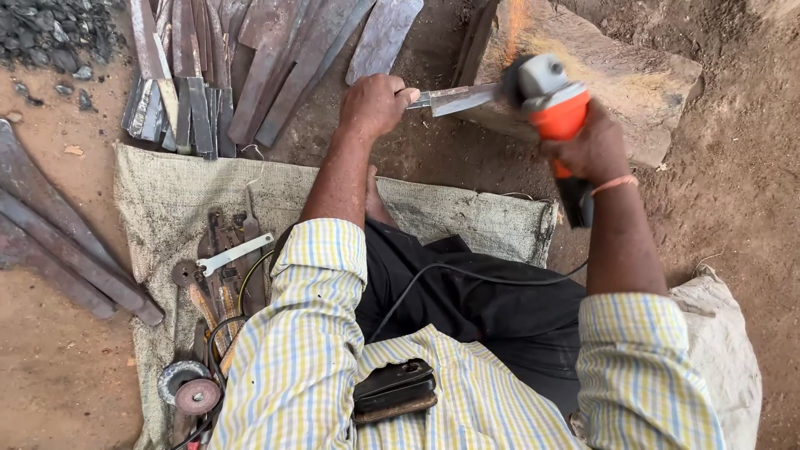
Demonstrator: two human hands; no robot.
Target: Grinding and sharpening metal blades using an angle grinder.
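My left hand (pixel 377 103) grips the near end of a flat steel blade blank (pixel 457 99) that points right and rests on a big stone block (pixel 621 79). My right hand (pixel 590 150) holds an orange and grey angle grinder (pixel 550 104) by its body. The grinder's head sits on the blade's far end, and a streak of orange sparks (pixel 515 21) flies up from there. Its black cable (pixel 475 275) runs back across my lap.
Many dark steel blade blanks (pixel 250 67) lie fanned on the dirt at the top left, more long bars (pixel 58 242) at the left. A burlap sack (pixel 167 200) under me carries a wrench (pixel 233 254), hand tools and grinding discs (pixel 187 387). Coal (pixel 50 33) lies top left.
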